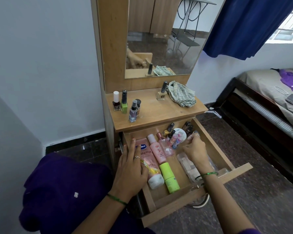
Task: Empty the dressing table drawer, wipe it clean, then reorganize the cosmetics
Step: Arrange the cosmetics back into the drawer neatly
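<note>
The wooden drawer point(215, 137) of the dressing table stands pulled out, full of cosmetics. My left hand point(130, 168) lies flat on the drawer's left side, partly over a pink lotion tube point(150, 166). Beside the tube lie a pink bottle point(156, 149) and a green stick point(168, 178). My right hand point(193, 147) reaches into the back right part and pinches a small dark bottle point(195, 132) at its fingertips. Small tubes point(175, 139) and a white round compact point(180, 131) sit at the back. A checked cloth point(180, 95) lies on the table top.
On the table top point(159, 112) stand several nail polish bottles point(123, 102) at the left and a perfume bottle point(161, 93) by the cloth. A mirror point(161, 39) rises behind. A bed point(269, 102) is at the right, a wall at the left.
</note>
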